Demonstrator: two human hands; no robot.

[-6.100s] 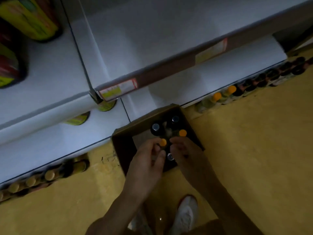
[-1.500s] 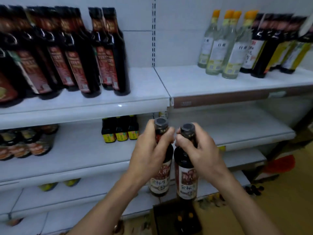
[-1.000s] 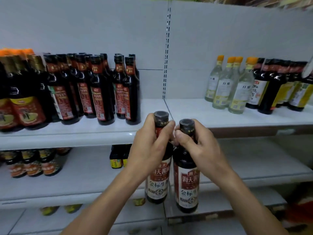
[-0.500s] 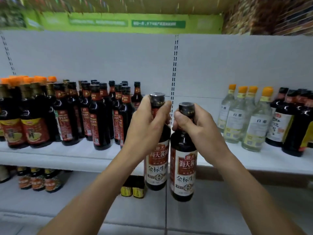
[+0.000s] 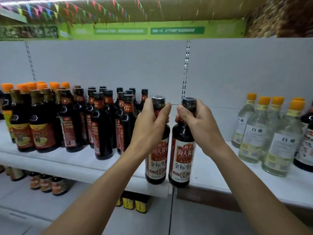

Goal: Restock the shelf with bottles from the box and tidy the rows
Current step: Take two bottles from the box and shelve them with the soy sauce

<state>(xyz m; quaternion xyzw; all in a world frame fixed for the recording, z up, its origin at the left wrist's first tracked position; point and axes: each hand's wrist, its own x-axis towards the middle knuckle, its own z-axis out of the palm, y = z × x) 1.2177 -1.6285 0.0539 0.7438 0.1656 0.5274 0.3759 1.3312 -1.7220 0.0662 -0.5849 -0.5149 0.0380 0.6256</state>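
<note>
Your left hand (image 5: 149, 126) clasps the neck of the first bottle (image 5: 156, 160), and your right hand (image 5: 201, 126) clasps the second bottle (image 5: 182, 163) just beside it. Both are upright under your grips, at the front edge of the shelf (image 5: 211, 175).

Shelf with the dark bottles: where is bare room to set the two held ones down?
Bare shelf runs between the dark bottles on the left and the clear bottles on the right, behind the held bottles. A narrow bare strip lies along the front edge before the dark bottles, whose rows are crowded.
</note>
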